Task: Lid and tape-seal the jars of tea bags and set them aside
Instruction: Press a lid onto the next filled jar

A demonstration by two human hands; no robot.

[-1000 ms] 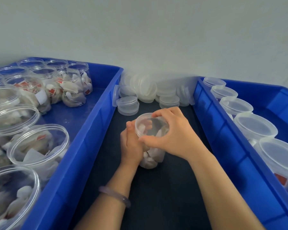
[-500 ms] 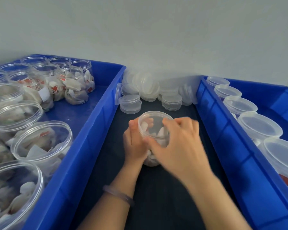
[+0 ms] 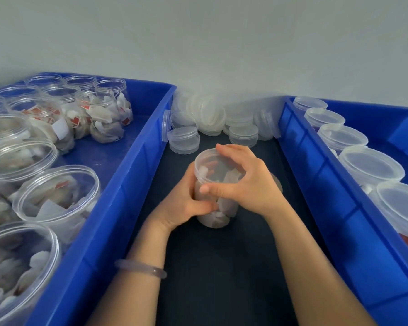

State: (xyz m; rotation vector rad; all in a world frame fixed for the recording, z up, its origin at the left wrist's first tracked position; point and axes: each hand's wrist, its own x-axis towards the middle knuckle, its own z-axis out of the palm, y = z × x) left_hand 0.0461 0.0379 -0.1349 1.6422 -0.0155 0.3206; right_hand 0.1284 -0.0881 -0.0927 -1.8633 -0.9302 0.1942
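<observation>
Pale wall (image 3: 222, 43) fills the top half. Dark surface (image 3: 222, 278) runs down the middle as a strip between two bins.

Left blue bin (image 3: 118, 196): full of open jars (image 3: 57, 196), clear plastic, no lids, white tea bags with red tags inside. They are packed close together, from the near left corner up to the far end.

Right blue bin (image 3: 335, 208): a row of lidded jars (image 3: 370, 165) along its inner wall, translucent caps on, standing upright. A red tag shows through the nearest one.

Spare lids (image 3: 207, 116) are heaped at the far end of the surface against the wall. Some are stacked flat, some lean on edge, and one stack sits just beside the left bin's wall.

Jar of tea bags (image 3: 218, 217): upright on the surface, centred between the bins, just in front of the spare lids. Clear lid (image 3: 212, 161) sits on its mouth. I can't tell if it is fully seated.

Left hand (image 3: 186, 205) grips the jar body from the left, fingers curled round the near side. Right hand (image 3: 250, 182) arches over the lid, thumb on the near rim, fingertips on the far rim, clamping it.

Pale translucent bangle (image 3: 141, 268) on the left wrist.
</observation>
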